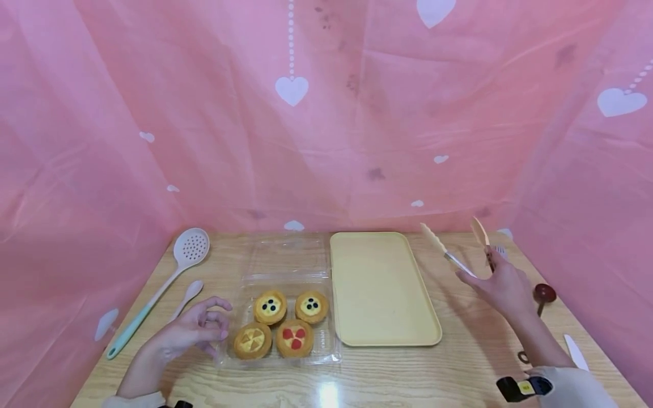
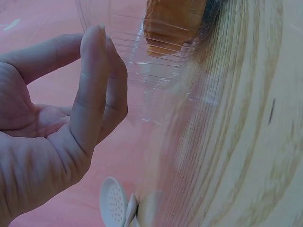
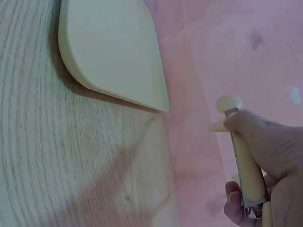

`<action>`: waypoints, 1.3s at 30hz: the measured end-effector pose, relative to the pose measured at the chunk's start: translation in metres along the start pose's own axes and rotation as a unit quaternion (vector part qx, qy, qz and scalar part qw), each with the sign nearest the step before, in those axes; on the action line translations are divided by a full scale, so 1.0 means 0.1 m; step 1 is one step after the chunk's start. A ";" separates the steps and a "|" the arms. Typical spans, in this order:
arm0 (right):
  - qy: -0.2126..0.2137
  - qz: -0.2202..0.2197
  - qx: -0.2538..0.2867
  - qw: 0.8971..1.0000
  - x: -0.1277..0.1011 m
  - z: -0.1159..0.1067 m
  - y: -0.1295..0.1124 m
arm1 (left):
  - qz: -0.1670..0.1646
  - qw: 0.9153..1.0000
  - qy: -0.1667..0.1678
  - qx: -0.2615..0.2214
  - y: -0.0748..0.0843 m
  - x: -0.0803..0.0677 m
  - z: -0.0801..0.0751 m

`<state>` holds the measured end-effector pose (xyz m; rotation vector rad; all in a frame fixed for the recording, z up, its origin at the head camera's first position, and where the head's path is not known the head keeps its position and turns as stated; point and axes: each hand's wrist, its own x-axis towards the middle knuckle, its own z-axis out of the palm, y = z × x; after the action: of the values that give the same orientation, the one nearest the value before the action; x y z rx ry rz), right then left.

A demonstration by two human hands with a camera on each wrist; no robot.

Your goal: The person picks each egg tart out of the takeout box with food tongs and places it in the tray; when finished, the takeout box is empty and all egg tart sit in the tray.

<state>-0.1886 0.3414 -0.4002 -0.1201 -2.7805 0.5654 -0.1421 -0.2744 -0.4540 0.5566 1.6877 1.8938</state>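
My right hand (image 1: 502, 289) holds a pair of tongs (image 1: 459, 264) above the table, right of the tray; their cream tips point away from me and stand apart, with nothing between them. In the right wrist view, fingers wrap around the tongs' handle (image 3: 249, 175). My left hand (image 1: 196, 328) hovers by the left side of a clear plastic box (image 1: 285, 278), fingers loosely bent; whether they touch its wall I cannot tell. Inside sit several tarts: two with dark berries (image 1: 270, 307), one with red pieces (image 1: 294, 338), one with tan wedges (image 1: 252, 340). The box's lid (image 1: 285, 256) lies folded back.
A pale yellow tray (image 1: 382, 289) lies right of the box. At left are a slotted skimmer (image 1: 191, 247) and a small spoon (image 1: 193, 290). On the right lie a dark red ladle (image 1: 545, 293), a white knife (image 1: 576, 352) and a partly hidden fork (image 1: 500, 250). Pink cloth (image 1: 331, 141) surrounds the table.
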 end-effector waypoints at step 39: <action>-0.278 -0.371 0.099 0.880 0.00 -0.08 -1.71 | -0.020 1.000 0.023 0.001 0.01 0.03 0.00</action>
<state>-0.1901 0.1878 -0.3257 1.2809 -2.9065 0.7354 -0.1441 -0.2726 -0.4532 0.4794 1.7177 1.8899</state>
